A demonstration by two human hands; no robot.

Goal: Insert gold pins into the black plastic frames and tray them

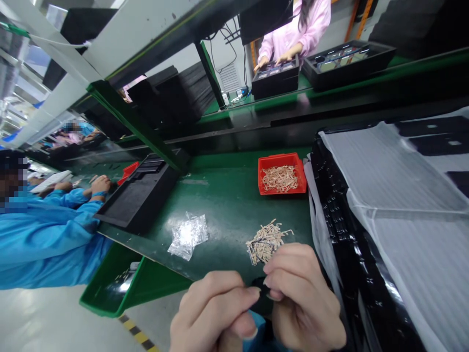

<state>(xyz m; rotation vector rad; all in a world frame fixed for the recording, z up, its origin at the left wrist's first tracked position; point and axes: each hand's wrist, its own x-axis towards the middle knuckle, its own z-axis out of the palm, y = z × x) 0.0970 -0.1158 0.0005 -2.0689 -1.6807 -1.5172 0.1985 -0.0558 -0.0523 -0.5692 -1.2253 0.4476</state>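
Close to the camera, at the bench's near edge, my left hand (pixel 214 310) is closed, thumb and fingertips pressed together. Facing it a short gap away, my right hand (pixel 306 296) is closed in a pinch too. Whatever lies between the fingertips is too small or too hidden to name. Just beyond my right hand lies a loose pile of small beige strip-like parts (pixel 266 244), some with dark or shiny bits. Farther back, a red bin (pixel 282 191) holds many similar beige strips. Left of the pile rests a stack of clear plastic bags (pixel 188 234).
Black trays with white foam sheets (pixel 410 225) crowd the right side. At left are a black tray (pixel 128 205), a green bin (pixel 146 283) below the edge, and a person in blue sleeves (pixel 54 230). Across the bench, a person in pink (pixel 311 29) handles a black box (pixel 274 85).
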